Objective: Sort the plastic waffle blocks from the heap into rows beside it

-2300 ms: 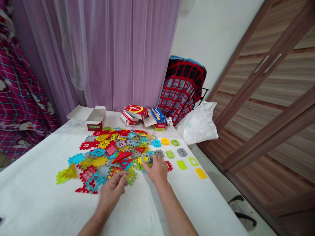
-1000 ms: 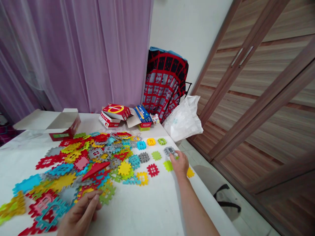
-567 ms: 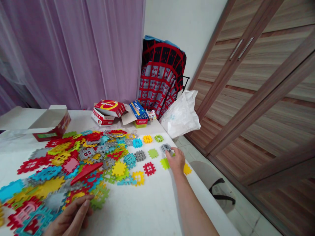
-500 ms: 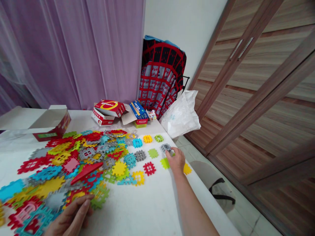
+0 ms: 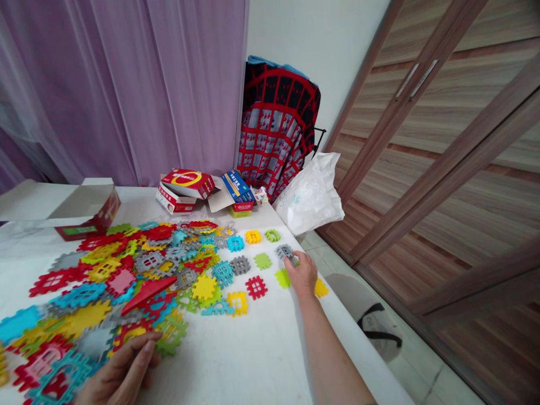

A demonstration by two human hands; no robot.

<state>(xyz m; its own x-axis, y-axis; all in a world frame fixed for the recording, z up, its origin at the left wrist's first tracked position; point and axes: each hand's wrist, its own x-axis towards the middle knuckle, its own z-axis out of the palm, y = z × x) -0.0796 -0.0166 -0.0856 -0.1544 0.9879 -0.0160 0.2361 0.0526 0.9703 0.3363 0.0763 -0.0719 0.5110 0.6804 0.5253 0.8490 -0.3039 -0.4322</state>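
Note:
At the right edge of the table, my right hand (image 5: 304,272) has its thumb and fingertips at the near edge of a grey toothed building tile (image 5: 284,251). It covers part of a lime green tile (image 5: 283,278) and a yellow tile (image 5: 321,287). My left hand (image 5: 126,365) rests at the front of the heap, thumb and fingers drawn together, with no piece visible in it. Just beyond its fingertips lies a green window tile (image 5: 174,334). Tiles in red, blue, yellow, grey and green overlap across the heap, a red triangular piece (image 5: 148,295) on top.
An open red box (image 5: 86,222) stands at the back left. Red boxes (image 5: 188,183) and a blue box (image 5: 237,187) lie along the back edge. A white plastic bag (image 5: 310,197) leans at the far right corner. Beyond the right edge stands a stool (image 5: 382,323).
The view has shifted very slightly. Both hands and the tiles stay essentially where they were, with my right hand still at the grey tile.

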